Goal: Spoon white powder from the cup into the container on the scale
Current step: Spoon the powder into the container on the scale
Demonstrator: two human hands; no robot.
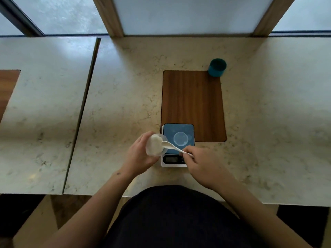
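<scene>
A clear plastic cup (155, 145) full of white powder is tilted toward the scale, held in my left hand (138, 154) just left of it. My right hand (202, 162) pinches the handle of a white plastic spoon (172, 147), whose bowl rests at the cup's rim. The small white scale (177, 144) has a blue-grey platform and a dark display at its near edge. A small clear round container (180, 138) sits in the middle of the platform; I cannot tell if any powder lies in it.
A dark wooden inlay (192, 104) lies in the marble counter behind the scale. A teal cup (217, 67) stands at its far right corner. A seam (84, 108) splits the counter on the left. The counter's near edge is close to my body.
</scene>
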